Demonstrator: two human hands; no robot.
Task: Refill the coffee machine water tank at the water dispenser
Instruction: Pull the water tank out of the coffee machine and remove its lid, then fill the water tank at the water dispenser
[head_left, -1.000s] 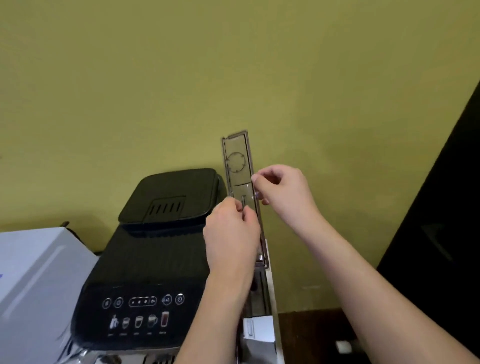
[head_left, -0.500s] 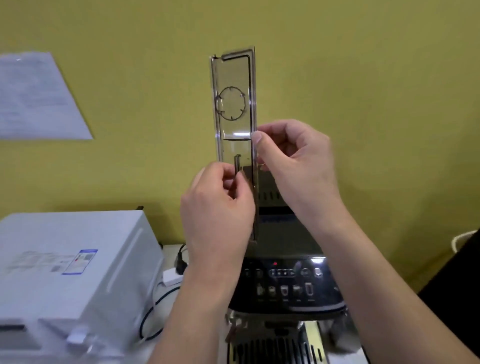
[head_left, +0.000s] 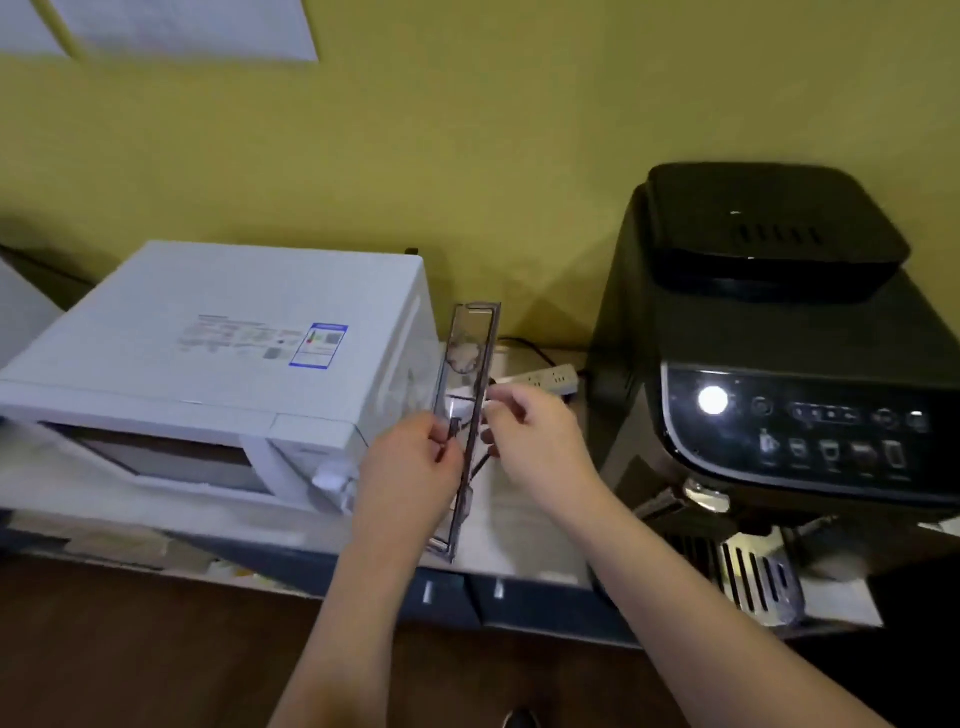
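A long, narrow, clear smoky-plastic tank lid (head_left: 470, 358) stands almost upright between my hands, over the counter gap between the microwave and the coffee machine. My left hand (head_left: 415, 467) pinches its left edge near the middle. My right hand (head_left: 535, 441) grips its right edge at about the same height. The black coffee machine (head_left: 769, 332) stands on the counter to the right, with a lit button on its panel. The water tank itself and the water dispenser are not in view.
A white microwave (head_left: 223, 358) sits on the counter at left. A white power strip (head_left: 545, 376) and cables lie against the yellow wall behind the lid. The counter's front edge (head_left: 519, 577) runs below my hands, with dark drawers under it.
The lid has come away from the coffee machine and moved left and down, held in both hands. My view has swung left, so the machine now lies to the right.
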